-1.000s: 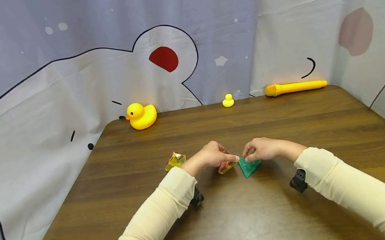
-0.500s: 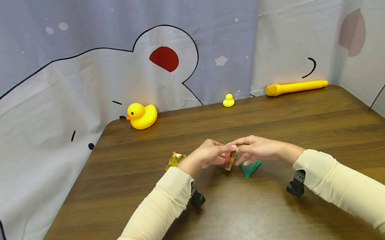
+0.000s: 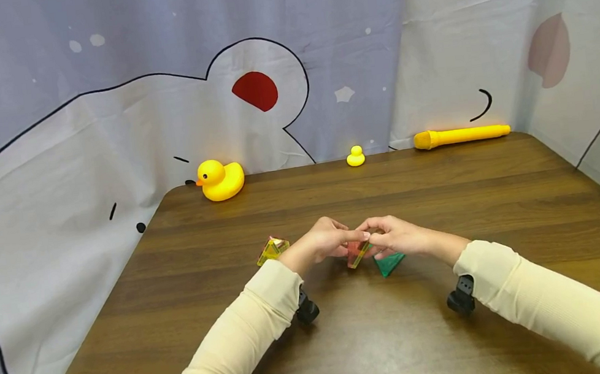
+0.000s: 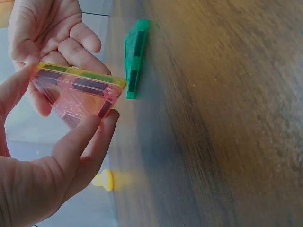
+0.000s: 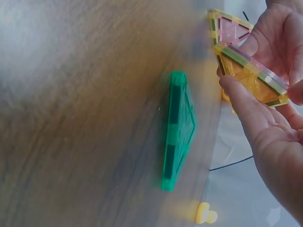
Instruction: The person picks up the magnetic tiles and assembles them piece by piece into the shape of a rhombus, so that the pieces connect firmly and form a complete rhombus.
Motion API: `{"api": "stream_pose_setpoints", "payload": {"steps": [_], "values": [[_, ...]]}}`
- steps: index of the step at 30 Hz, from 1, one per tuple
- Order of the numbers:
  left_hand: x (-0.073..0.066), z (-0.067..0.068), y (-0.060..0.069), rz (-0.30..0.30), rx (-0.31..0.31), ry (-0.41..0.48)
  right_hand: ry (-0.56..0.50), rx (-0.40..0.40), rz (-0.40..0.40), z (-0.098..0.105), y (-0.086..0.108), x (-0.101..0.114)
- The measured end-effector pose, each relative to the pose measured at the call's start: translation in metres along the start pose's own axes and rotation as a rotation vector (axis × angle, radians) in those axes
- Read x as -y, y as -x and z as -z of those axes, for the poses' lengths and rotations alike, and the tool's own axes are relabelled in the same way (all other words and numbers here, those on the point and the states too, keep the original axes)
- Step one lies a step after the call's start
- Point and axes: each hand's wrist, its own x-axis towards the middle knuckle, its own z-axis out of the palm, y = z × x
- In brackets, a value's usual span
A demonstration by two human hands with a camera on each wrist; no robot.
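In the head view my left hand [image 3: 328,239] holds a pair of triangular magnetic tiles, one pink [image 4: 78,97] and one yellow [image 5: 253,73], lying face to face. The left thumb and fingers pinch them at their corners. My right hand [image 3: 400,236] meets the left one at the same pair and grips it from the right, fingers on the yellow side. A green triangular magnetic tile [image 3: 389,264] lies on the table just below the right hand. Part of the green tile is hidden by that hand in the head view.
More yellow and pink tiles [image 3: 272,249] stand on the wooden table [image 3: 351,341], left of the left hand. Along the back edge are a large rubber duck [image 3: 223,182], a small yellow duck [image 3: 355,156] and a yellow microphone-shaped toy [image 3: 461,136]. A patterned curtain [image 3: 159,123] hangs behind.
My right hand has left the green tile and moved left to the pink and yellow pair. That pair has been tipped more upright in my left hand.
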Motion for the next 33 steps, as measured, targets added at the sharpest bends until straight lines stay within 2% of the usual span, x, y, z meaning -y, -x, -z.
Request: {"api": "stream_pose_setpoints", "payload": {"steps": [4,8,16,21,25,28,30,33], "values": [[-0.0001,-0.0008,0.0001,-0.005,-0.035,-0.074,-0.001,0.039,0.021,-0.0001,0.0022,-0.0005],[0.0006,-0.0002,-0.0005,-0.013,-0.058,-0.122,-0.016,0.046,0.021,-0.0017,0.0031,-0.0005],[0.0045,0.0023,-0.0005,0.014,-0.049,-0.125,-0.116,0.032,-0.071,-0.0049,0.0035,-0.0013],[0.0051,0.0035,-0.0001,0.005,-0.044,-0.109,-0.183,0.030,-0.117,-0.0024,0.0046,0.0010],[0.0060,0.0041,0.0013,-0.032,-0.046,-0.119,-0.206,0.050,-0.136,-0.0008,0.0056,0.0013],[0.0067,0.0037,0.0030,-0.088,-0.041,-0.152,-0.212,0.065,-0.142,-0.0001,0.0062,0.0002],[0.0065,0.0031,0.0046,-0.131,-0.054,-0.216,-0.215,0.064,-0.144,-0.0002,0.0062,-0.0008],[0.0048,0.0022,0.0066,-0.193,-0.091,-0.369,-0.224,0.045,-0.153,-0.0008,0.0062,-0.0010]]}}
